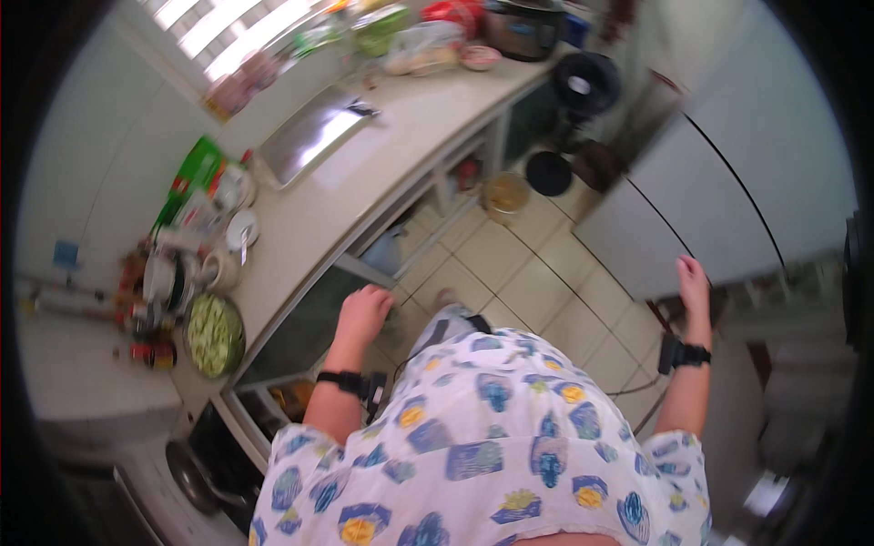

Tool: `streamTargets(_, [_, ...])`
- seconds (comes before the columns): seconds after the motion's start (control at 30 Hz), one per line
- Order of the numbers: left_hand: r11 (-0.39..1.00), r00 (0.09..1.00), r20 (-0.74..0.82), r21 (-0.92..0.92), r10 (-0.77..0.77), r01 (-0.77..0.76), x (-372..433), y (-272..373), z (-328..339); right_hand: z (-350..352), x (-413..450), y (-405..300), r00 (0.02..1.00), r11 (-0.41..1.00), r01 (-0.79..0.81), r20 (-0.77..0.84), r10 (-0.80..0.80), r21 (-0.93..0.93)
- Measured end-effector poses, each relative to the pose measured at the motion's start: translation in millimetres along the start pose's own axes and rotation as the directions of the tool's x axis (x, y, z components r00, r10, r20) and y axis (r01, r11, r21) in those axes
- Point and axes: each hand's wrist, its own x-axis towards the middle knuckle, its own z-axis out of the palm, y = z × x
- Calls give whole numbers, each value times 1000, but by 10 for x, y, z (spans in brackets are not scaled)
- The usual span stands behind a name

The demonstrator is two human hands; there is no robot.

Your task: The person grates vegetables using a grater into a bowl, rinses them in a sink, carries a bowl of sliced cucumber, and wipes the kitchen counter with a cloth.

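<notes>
My left hand [367, 310] hangs in front of the glass-fronted cabinets under the counter, its fingers curled, and nothing shows in it. On the other side, my right hand [692, 276] is held out beside the white refrigerator [689, 198], fingers bent together, with nothing visible in it. A metal bowl of cut green vegetable pieces [215, 334] rests at the left end of the pale countertop [293, 239]. Farther along is a stainless steel sink [311, 136] with a faucet [362, 108]. Both wrists carry black straps with small devices.
Jars and a white lidded container [242, 228] crowd the wall side. A wok [191, 474] lies by the stove at lower left. On the tiled floor stand a container with yellowish contents [505, 194] and a round black object [548, 173]. A dark cooker [522, 31] is at the counter's far end.
</notes>
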Motion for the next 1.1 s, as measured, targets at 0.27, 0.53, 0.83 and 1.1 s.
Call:
streamTargets(0.27, [980, 980, -60, -77, -190, 186, -94, -1128, -966, 401, -724, -1060, 988, 980, -154, 48, 150, 128])
streamTargets(0.53, [929, 923, -147, 59, -355, 366, 373, -1330, -1052, 1638, -1310, -634, 792, 793, -558, 440, 422, 245])
streamTargets(0.83, [861, 798, -331, -113, -503, 496, 120, -1519, -1805, 2465, -367, -789, 635, 782, -606, 682, 364, 146])
streamTargets(1.1, [834, 616, -643, -63, -454, 549, 729, -2805, -2285, 3007, 81, -3037, 659, 860, -427, 747, 85, 279])
